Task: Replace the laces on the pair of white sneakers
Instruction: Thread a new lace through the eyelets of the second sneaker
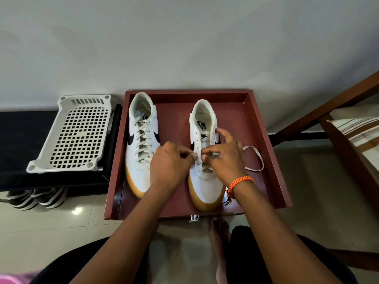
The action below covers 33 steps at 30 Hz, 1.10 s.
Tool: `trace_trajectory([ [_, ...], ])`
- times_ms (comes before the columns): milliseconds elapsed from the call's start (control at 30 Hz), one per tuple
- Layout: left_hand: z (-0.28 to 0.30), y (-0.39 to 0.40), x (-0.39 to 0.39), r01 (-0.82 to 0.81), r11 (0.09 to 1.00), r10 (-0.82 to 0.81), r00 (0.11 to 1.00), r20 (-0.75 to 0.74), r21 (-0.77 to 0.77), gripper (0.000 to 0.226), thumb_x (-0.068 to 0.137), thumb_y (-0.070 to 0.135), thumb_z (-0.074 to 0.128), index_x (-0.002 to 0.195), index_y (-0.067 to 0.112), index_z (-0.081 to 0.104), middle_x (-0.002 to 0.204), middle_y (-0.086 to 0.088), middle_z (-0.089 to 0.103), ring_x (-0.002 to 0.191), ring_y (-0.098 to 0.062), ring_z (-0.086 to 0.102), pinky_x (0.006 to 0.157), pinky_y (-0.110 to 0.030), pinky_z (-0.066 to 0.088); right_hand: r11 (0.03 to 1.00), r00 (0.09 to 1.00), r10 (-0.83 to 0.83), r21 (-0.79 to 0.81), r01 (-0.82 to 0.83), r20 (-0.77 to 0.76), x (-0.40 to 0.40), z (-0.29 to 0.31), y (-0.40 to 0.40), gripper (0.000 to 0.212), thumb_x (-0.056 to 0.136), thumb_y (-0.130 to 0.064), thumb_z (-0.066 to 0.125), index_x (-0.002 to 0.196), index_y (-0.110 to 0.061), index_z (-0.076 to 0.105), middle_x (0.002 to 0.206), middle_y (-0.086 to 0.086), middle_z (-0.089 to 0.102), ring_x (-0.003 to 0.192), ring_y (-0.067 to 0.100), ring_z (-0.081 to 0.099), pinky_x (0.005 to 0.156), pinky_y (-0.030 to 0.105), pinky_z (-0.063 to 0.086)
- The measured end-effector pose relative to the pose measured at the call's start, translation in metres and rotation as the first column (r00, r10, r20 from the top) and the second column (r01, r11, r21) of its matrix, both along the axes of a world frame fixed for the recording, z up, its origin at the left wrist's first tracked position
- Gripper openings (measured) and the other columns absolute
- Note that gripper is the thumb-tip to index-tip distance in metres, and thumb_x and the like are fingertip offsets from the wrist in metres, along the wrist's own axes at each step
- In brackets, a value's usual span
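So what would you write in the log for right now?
step: lacing right sneaker | left hand: pinching lace | right hand: pinching lace | left sneaker: fully laced | both in drawer

A plain pale wall (184,37) fills the far half of my view. Below it, the floor (51,228) is glossy cream tile, with a small bright spot of reflected light (77,211) at near left. A reddish-brown wooden tray (274,160) sits in the middle against the wall. To its left, a white perforated plastic rack (75,136) rests tilted on a low black shelf (24,144), with dark striped footwear (34,198) beneath. At right stands a brown wooden chair (332,111) with a striped cushion (356,128).
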<state>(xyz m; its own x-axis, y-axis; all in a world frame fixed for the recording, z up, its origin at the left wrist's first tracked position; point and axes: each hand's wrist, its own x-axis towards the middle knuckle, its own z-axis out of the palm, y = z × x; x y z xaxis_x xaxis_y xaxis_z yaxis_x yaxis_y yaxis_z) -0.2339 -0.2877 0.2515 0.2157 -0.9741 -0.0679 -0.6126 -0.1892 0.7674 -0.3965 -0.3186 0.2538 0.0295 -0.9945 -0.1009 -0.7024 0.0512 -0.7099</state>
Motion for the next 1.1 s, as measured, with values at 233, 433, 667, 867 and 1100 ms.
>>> trace_trajectory([
  [233, 0.001, 0.000, 0.001, 0.009, 1.000, -0.009, 0.999, 0.041, -0.001, 0.006, 0.088, 0.030, 0.082, 0.089, 0.034, 0.086, 0.079, 0.018, 0.077, 0.073, -0.003, 0.071, 0.069, -0.035, 0.062, 0.994, 0.956, 0.100, -0.023, -0.111, -0.274, -0.001, 0.015, 0.003, 0.007, 0.089, -0.028, 0.078, 0.090, -0.035, 0.078, 0.166, -0.014, 0.033, 0.147, 0.024, 0.028, 0.106, 0.049, 0.031],
  [433, -0.001, 0.002, 0.000, 0.033, 0.998, -0.030, 0.997, 0.074, -0.044, 0.006, 0.088, 0.036, 0.082, 0.083, 0.033, 0.083, 0.073, 0.018, 0.075, 0.068, -0.001, 0.070, 0.063, -0.034, 0.060, 0.984, 0.945, 0.176, 0.022, -0.177, -0.275, 0.005, 0.012, 0.005, 0.006, 0.097, -0.022, 0.069, 0.092, -0.024, 0.073, 0.172, -0.007, 0.017, 0.153, 0.023, 0.020, 0.108, 0.051, 0.030],
  [667, 0.011, -0.002, 0.002, -0.040, 0.995, 0.080, 0.849, -0.522, 0.088, 0.011, 0.096, 0.008, 0.073, 0.086, 0.011, 0.079, 0.084, -0.004, 0.080, 0.069, -0.013, 0.072, 0.062, -0.029, 0.056, 0.967, 0.852, 0.228, 0.007, -0.255, -0.471, -0.001, 0.006, 0.003, 0.020, 0.108, -0.035, 0.051, 0.112, -0.021, 0.064, 0.165, 0.002, 0.019, 0.149, 0.025, 0.024, 0.107, 0.051, 0.032],
  [867, 0.033, -0.004, 0.015, 0.022, 0.994, 0.096, 0.206, -0.974, 0.103, 0.005, 0.101, 0.009, 0.059, 0.096, 0.010, 0.061, 0.126, -0.021, 0.075, 0.117, -0.039, 0.074, 0.099, -0.049, 0.062, 0.964, 0.909, 0.253, 0.001, -0.268, -0.330, -0.010, 0.002, -0.004, 0.021, 0.105, -0.034, 0.058, 0.103, -0.016, 0.068, 0.153, 0.006, 0.033, 0.139, 0.030, 0.041, 0.103, 0.051, 0.049],
  [1100, 0.056, -0.005, 0.037, -0.180, 0.983, -0.008, -0.300, -0.954, 0.049, 0.013, 0.104, 0.013, 0.053, 0.103, 0.011, 0.066, 0.086, 0.000, 0.075, 0.081, -0.013, 0.077, 0.081, -0.034, 0.066, 0.960, 0.941, 0.274, -0.002, -0.280, -0.199, -0.011, 0.004, -0.004, 0.013, 0.095, -0.031, 0.070, 0.085, -0.022, 0.067, 0.151, 0.001, 0.037, 0.136, 0.024, 0.044, 0.102, 0.048, 0.050],
])
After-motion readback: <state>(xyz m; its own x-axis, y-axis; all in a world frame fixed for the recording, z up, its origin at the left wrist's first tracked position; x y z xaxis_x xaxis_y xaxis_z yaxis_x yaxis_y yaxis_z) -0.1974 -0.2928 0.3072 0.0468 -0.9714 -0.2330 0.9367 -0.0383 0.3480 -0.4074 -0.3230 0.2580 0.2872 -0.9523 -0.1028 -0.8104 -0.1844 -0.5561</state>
